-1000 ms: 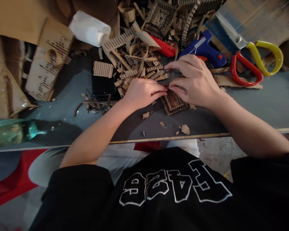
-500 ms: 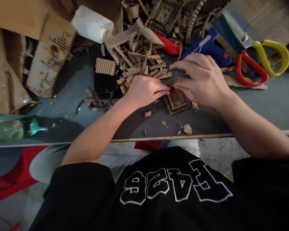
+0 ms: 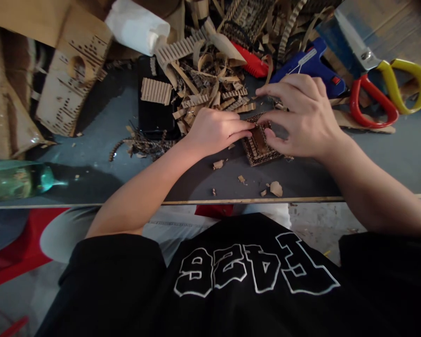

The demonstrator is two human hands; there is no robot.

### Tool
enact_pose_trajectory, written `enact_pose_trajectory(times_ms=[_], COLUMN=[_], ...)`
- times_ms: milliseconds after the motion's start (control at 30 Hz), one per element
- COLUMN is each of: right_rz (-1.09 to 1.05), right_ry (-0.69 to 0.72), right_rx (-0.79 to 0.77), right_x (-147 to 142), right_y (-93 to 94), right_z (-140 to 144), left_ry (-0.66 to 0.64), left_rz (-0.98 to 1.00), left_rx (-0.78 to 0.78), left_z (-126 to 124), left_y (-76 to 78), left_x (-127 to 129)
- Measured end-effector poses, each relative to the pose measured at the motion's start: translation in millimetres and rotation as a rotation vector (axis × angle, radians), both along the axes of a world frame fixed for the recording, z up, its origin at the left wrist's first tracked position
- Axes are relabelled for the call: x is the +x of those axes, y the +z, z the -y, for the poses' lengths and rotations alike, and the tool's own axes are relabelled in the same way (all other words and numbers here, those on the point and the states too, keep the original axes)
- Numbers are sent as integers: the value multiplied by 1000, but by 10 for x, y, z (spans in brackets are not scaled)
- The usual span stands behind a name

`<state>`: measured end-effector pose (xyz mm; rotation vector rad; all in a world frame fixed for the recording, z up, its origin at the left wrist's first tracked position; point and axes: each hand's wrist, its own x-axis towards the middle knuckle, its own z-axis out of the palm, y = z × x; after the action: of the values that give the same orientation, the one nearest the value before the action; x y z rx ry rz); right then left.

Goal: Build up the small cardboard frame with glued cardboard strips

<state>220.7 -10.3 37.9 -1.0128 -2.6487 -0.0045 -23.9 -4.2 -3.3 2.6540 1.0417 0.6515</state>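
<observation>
On the table (image 3: 91,135), both hands' fingers (image 3: 243,127) pinch a small cardboard tray (image 3: 257,150).

Both hands, left hand (image 3: 214,131) and right hand (image 3: 301,119), pinch a small cardboard frame (image 3: 259,147) on the table (image 3: 91,135).

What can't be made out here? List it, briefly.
Head view only:
- Cardboard frame: far half hidden under right hand and left hand.
- Scissors: blade tips cut off by the top edge.
- Glue gun: nozzle buried in cardboard strips.
</observation>
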Motion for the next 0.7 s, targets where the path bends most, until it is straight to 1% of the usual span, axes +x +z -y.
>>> enact_pose_trajectory(times_ms=[133,200,333,400,533,700], right_rz=[-39,-28,70,95,88,70], right_ry=[64,52,-19,-35,-32,-3], right_rx=[36,21,-53,-60,-26,-22], right_x=[-28,-37,-57,-68,-76,-61], right_y=[-61,-58,5,27,16,-16], right_z=[-27,-26,14,35,46,24], left_ry=[-8,-16,-24,-25,-26,-34], left_rz=[-20,-20,2,4,-1,-6], left_rx=[7,11,15,11,-6,-42], left_z=[8,8,4,4,2,-13], left_y=[18,21,12,9,11,4], left_x=[6,7,4,1,-3,-13])
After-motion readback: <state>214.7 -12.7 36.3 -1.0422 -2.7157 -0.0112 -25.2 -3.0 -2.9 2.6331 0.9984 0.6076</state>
